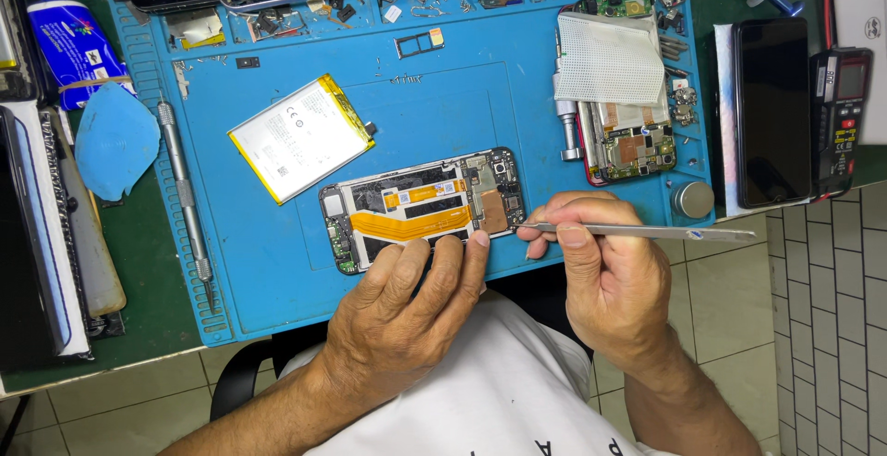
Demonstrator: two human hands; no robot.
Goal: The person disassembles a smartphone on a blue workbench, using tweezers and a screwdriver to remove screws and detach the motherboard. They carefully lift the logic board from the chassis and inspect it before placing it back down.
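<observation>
Opened phone (420, 208), back cover off, lies near the front edge of the blue work mat (277, 271); orange ribbon cable (407, 225) runs across its middle; circuit board and camera at its right end.

Left hand (407, 304) lies on the phone's near edge, fingers spread and flat, fingertips (479, 239) pressing the frame; it pins the phone down rather than gripping anything.

Right hand (605, 267) is closed round a thin metal pry tool (647, 231), pinched between thumb and forefinger; the tool lies nearly level, its tip just at the phone's right end, its long handle sticking out to the right past the mat's edge; whether the tip touches the phone, cannot tell.

Loose battery (300, 137), white with yellow edging, lies on the mat up and left of the phone, apart from it.

Second opened phone (628, 142) at the mat's right side, a white cloth (608, 59) over its upper part; small round metal weight (693, 199) just below it.

Screwdriver (185, 197) lies along the mat's left edge; blue pad (113, 140) beyond it on the green table; dark phone (771, 109) and a multimeter (839, 114) off to the right; small parts and screws in the mat's top trays.
</observation>
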